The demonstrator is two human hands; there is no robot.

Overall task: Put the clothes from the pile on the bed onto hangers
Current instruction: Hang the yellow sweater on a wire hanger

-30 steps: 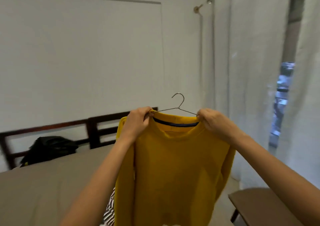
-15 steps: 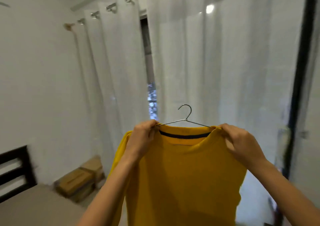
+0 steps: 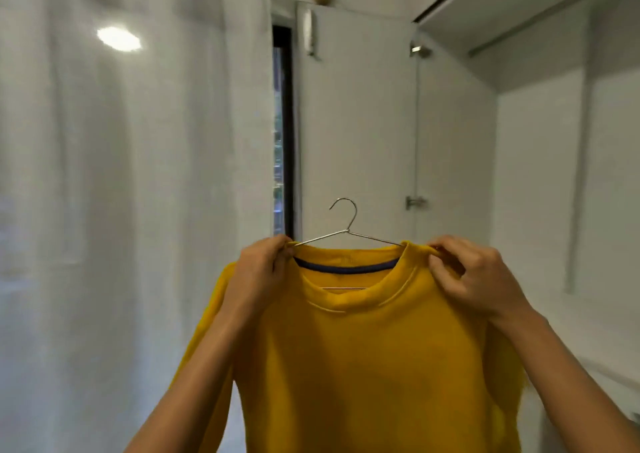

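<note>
A person holds up a yellow long-sleeved top point(image 3: 363, 366) dressed on a thin wire hanger point(image 3: 347, 225). The hanger's shoulder wires run into the neck opening, and its hook stands upright above the collar, caught on nothing. The left hand point(image 3: 263, 276), just left of the hanger's hook, grips the top's shoulder where the wire enters the cloth, its fingers point(image 3: 277, 250) curled and pinching the fabric at the collar's edge. The right hand point(image 3: 478, 279), on the hanger's other side, takes the opposite shoulder, its fingers point(image 3: 445, 250) bent and pinching a fold of yellow cloth. Whether either hand also clasps the wire under the fabric cannot be told. The hanger's lower bar shows as a pale line inside the neck opening, below a dark blue band point(image 3: 346, 267) lining the back of the collar. The top's body hangs straight down from the hanger past the bottom of the frame, a sleeve drooping on each side behind the forearms. Behind the hanger and to its left hangs a white curtain point(image 3: 121, 210). Just left of the hanger's hook a narrow dark strip of window point(image 3: 282, 140) shows beside a white wardrobe door point(image 3: 356, 123). High to the hanger's right, a grey rail point(image 3: 554, 10) runs inside the wardrobe.
</note>
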